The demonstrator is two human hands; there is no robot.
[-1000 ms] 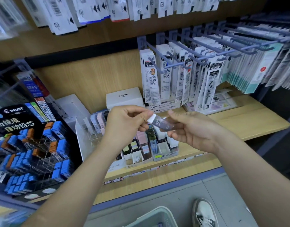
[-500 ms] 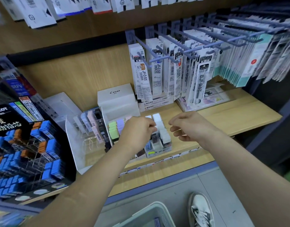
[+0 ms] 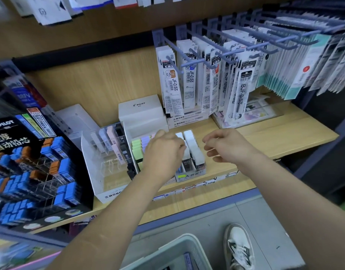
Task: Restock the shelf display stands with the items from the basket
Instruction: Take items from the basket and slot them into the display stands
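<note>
A slim smoky plastic lead case (image 3: pixel 186 162), white-capped, is seen upright in the clear acrylic display stand (image 3: pixel 190 174), right under the left hand (image 3: pixel 164 152), fingers curled down; whether it is gripped cannot be told. The right hand (image 3: pixel 226 148) is held beside, fingers loosely curled, empty. Beyond the fingers, glossy refill packets (image 3: pixel 172 84) are hung.

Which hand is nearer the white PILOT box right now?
Left. The left hand sits just in front of the white PILOT box, over the pastel cases; the right hand hovers farther right, beyond the white-capped cases.
</note>
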